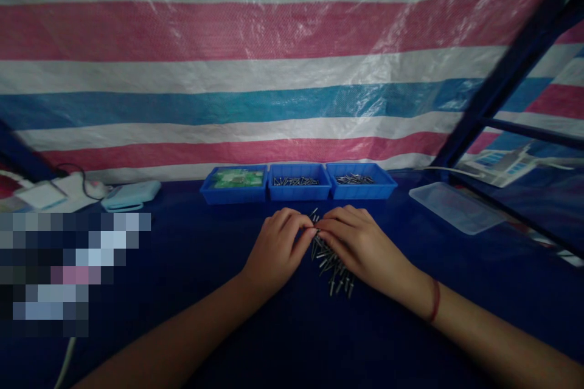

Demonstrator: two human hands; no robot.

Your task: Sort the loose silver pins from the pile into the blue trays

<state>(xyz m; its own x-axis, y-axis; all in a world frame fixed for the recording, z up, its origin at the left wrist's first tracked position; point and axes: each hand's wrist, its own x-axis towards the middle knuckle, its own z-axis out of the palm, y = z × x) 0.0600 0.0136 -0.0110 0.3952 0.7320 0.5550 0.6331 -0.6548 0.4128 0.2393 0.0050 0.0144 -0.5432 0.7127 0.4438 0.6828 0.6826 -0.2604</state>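
Several grey metal rivets (337,268) lie in a loose pile on the dark blue table (283,340). My left hand (281,246) is at the pile's left edge, thumb and forefinger pinched together. My right hand (360,240) rests over the pile's right side, its fingertips also closed and meeting those of the left. Whatever is between the fingertips is too small to make out. Behind the hands stand a blue bin (298,193) and a second blue bin (362,192), both holding small metal pieces.
A third blue bin (235,194) holds green and white packets. At right lies a translucent plastic lid (456,208). A light blue case (131,194) and a white power strip (68,193) sit at left. Striped sheeting (274,30) hangs behind, between dark posts.
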